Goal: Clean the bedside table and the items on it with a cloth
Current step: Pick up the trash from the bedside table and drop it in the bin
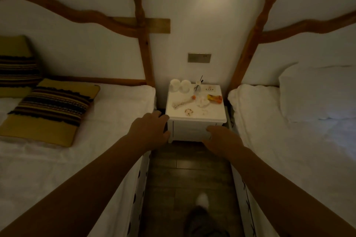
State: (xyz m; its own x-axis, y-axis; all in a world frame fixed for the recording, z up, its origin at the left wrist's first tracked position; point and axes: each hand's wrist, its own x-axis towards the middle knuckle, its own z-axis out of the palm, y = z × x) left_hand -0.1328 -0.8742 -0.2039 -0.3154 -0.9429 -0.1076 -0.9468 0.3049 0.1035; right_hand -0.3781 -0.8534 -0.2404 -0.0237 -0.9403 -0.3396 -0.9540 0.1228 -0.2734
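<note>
Bedside table [194,110] sat frame centre, cluttered. My left hand [149,128] and right hand [221,137] hovered spread, holding nothing. Two cups [180,85] looked fragile; I'd take them by the body.

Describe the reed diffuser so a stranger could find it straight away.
Between the two beds stands a white bedside table. At its back edge, right of two white cups, is the reed diffuser: a small pale bottle, the only item with thin dark sticks poking up.

A small white bedside table [195,115] stands against the wall between two beds, its top scattered with two white cups [180,85], a reed diffuser [198,85] and trinkets.
</note>
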